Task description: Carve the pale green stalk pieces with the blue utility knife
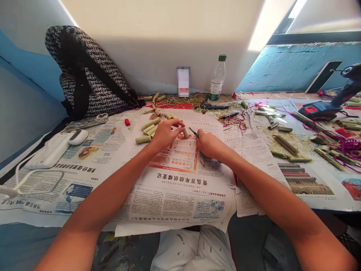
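Note:
My left hand point(166, 133) pinches the top of a short piece of plant stem point(185, 132), holding it roughly upright over the newspaper point(180, 180). In my closed right hand point(210, 143) is a small knife-like tool point(193, 132); its dark, narrow tip points left at the stem, and a bit of blue shows by the fingers. The tip looks close to the stem, but I cannot tell whether they touch. Just left of my left hand lie several cut green stem pieces point(150, 126), partly behind its fingers.
A patterned backpack point(84, 75) leans at the back left. Behind the hands stand a phone point(184, 81) and a plastic bottle point(217, 81). At right are a cordless drill point(329, 101), purple string point(349, 146) and scattered stems point(286, 145). A white lamp-like device point(49, 148) lies left.

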Tool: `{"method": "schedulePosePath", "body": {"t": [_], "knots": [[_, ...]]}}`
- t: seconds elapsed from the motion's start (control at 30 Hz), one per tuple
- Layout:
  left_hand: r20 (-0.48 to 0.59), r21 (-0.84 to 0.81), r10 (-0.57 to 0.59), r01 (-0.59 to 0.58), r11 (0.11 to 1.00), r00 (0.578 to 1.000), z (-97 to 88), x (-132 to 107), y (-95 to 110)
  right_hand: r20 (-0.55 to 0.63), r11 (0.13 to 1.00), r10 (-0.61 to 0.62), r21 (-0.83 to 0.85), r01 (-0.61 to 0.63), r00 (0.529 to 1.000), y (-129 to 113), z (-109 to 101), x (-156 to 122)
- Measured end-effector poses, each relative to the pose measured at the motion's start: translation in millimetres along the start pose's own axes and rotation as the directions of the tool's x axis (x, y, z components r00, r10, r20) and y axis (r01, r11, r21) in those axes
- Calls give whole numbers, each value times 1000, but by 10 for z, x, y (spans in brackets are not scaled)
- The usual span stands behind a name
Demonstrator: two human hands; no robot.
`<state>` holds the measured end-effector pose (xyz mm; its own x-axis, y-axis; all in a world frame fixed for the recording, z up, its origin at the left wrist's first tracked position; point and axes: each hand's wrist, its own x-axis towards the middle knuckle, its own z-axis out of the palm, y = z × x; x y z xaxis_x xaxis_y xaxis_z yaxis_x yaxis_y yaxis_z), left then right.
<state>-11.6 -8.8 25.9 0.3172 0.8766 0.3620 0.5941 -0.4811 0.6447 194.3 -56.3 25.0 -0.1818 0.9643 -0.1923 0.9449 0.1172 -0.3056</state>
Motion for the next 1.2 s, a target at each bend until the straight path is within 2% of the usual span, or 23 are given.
{"method": "schedulePosePath", "body": {"t": [0.23, 0.67, 0.87, 1.07, 1.2], "knots": [[-17, -34, -6, 6, 999, 1000, 16, -2, 6, -14, 993, -28, 111, 29, 1000, -112, 18, -55], [7, -72, -32, 33, 997, 999, -1, 1, 45, 105, 988, -71, -130, 85, 992, -144, 33, -57], [-31, -91, -32, 29, 995, 999, 18, 7, 5, 68, 990, -21, -139, 30, 997, -88, 15, -135], [-43, -85, -29, 26, 996, 999, 42, 18, -49, -24, 995, 94, -33, -95, 995, -38, -56, -58], [-31, -101, -32, 28, 994, 999, 48, 26, -61, -93, 997, 74, 23, -72, 993, -47, -60, -18]]}}
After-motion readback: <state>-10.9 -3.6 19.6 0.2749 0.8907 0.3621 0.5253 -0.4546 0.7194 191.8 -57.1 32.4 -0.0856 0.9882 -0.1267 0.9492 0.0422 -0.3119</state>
